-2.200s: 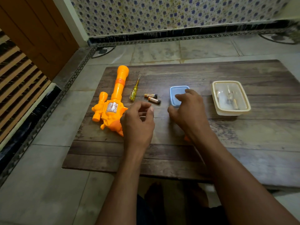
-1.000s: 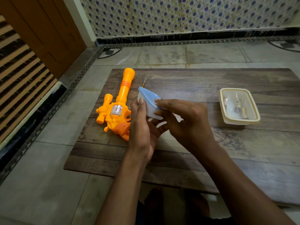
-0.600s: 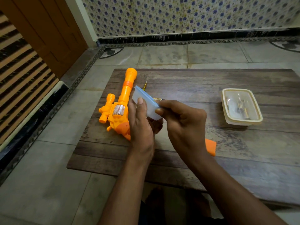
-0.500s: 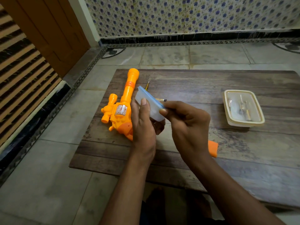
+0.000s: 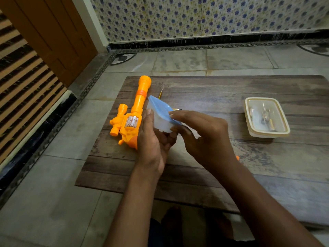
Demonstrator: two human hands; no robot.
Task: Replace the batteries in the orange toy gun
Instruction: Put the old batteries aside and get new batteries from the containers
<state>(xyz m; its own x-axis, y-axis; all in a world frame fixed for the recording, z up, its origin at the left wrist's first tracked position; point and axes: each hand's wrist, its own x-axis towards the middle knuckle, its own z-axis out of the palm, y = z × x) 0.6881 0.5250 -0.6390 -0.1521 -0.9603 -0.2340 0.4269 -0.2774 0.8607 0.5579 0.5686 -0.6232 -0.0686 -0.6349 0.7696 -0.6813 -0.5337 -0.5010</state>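
Observation:
The orange toy gun lies on the wooden board at its left side, barrel pointing away from me. Above the board I hold a small clear box with a blue lid, tilted. My left hand cups the box from below and the side. My right hand has its fingers on the lid's right edge, the thumb under the box. Behind the box, only the tip of a yellow screwdriver and the end of a battery show.
A cream-rimmed clear container with small items inside sits at the board's right. A sliver of an orange piece peeks out behind my right wrist. The board lies on a tiled floor, with a wooden door at the far left.
My right hand picked the blue-lidded box up off the board and brought it to my left hand. Both hands now hold it tilted, and my right fingers have shifted onto the lid's edge.

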